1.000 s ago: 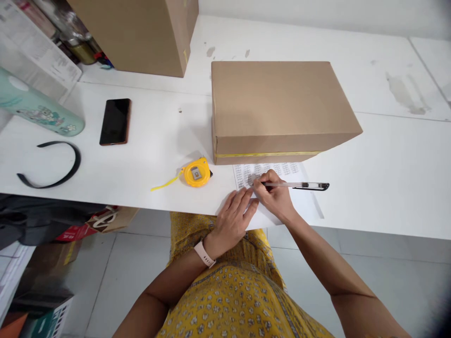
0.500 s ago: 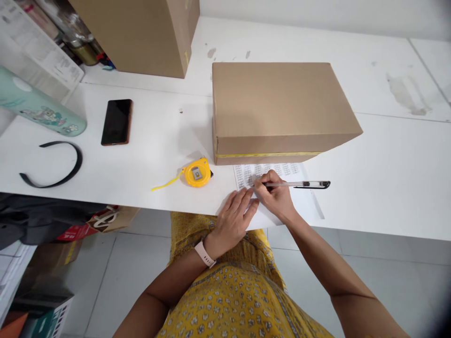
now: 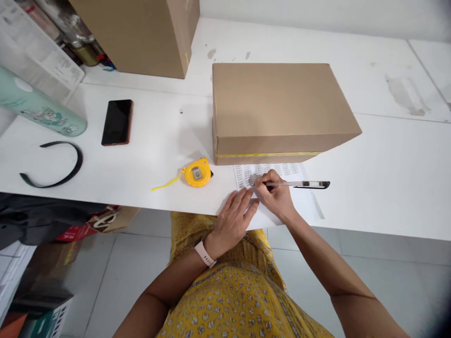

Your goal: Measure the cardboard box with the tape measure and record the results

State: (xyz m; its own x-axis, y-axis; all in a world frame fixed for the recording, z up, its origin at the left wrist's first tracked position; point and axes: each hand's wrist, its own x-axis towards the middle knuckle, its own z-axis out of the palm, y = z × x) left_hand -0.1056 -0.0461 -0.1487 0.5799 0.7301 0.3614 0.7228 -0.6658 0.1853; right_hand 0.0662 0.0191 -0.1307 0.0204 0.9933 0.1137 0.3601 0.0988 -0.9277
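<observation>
My right hand grips a clear pen with a black cap end, its tip resting on a printed sheet of paper at the table's front edge. My left hand lies flat with fingers stretched out, pressing the sheet's left corner; a pale watch sits on that wrist. A closed brown cardboard box with yellow tape along its front stands just behind the sheet and covers its far part. A yellow tape measure with a short length of tape pulled out lies left of the sheet.
On the white table lie a black phone, a curved black band and a mint bottle at the left. A larger cardboard box stands at the back left. Bags and boxes sit on the floor below left.
The pen tip has shifted slightly on the sheet; both hands stay in place.
</observation>
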